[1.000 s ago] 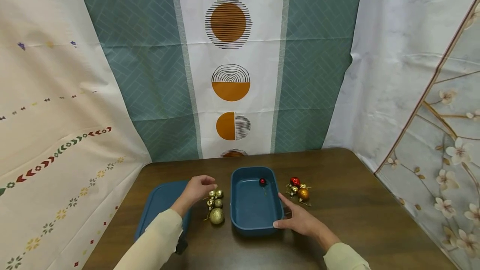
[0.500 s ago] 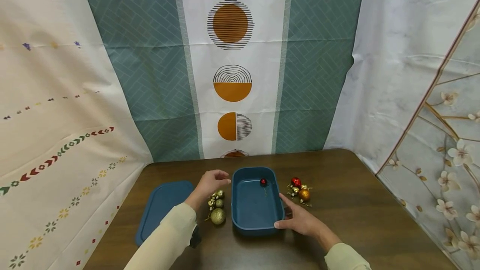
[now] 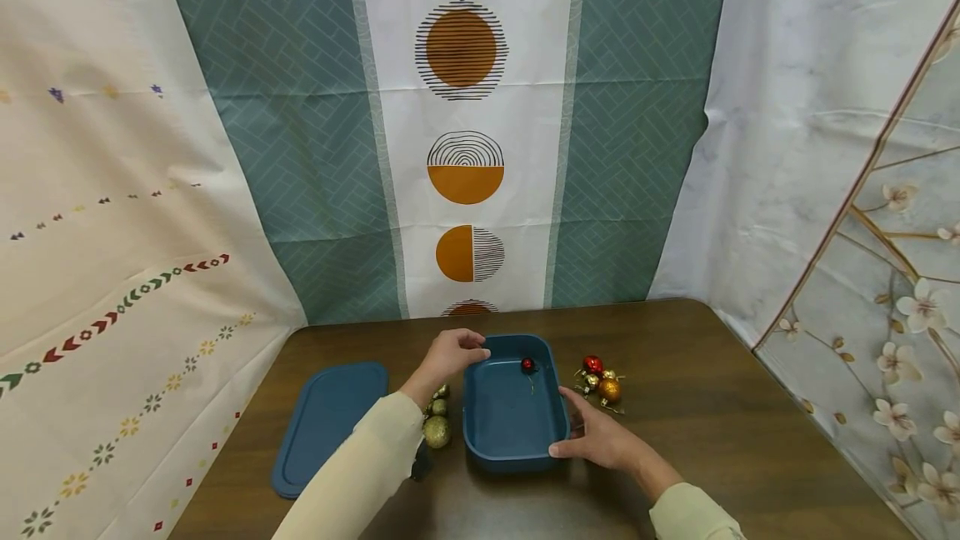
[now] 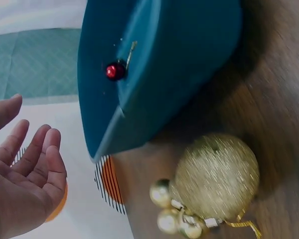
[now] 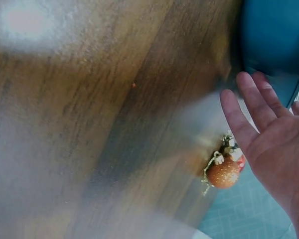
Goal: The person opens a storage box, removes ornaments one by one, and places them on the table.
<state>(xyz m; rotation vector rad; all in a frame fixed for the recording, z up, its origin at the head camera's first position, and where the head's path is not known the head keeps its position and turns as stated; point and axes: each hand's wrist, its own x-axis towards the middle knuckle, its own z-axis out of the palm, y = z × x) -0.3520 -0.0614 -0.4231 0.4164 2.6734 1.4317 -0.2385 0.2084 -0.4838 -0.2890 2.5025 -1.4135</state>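
A blue rectangular box (image 3: 513, 415) stands on the table, with a small red bauble (image 3: 527, 364) inside near its far end. My left hand (image 3: 450, 352) is at the box's far left corner, fingers loosely bent and nothing in them; in the left wrist view the left hand (image 4: 30, 184) appears palm up, apart from the box. Against the box's right side rests my right hand (image 3: 596, 436), thumb at the near corner. Its fingers (image 5: 256, 102) look straight in the right wrist view. Left of the box lie gold baubles (image 3: 437, 432), partly hidden by the left sleeve.
Right of the box sits a cluster of red, gold and orange baubles (image 3: 609, 391). A flat blue lid (image 3: 330, 423) lies on the left of the brown wooden table (image 3: 712, 432). Patterned fabric (image 3: 465, 148) hangs behind the table and along both sides.
My left hand has moved right, from above the gold baubles to the box's far left corner. My right hand stays at the box's right side.
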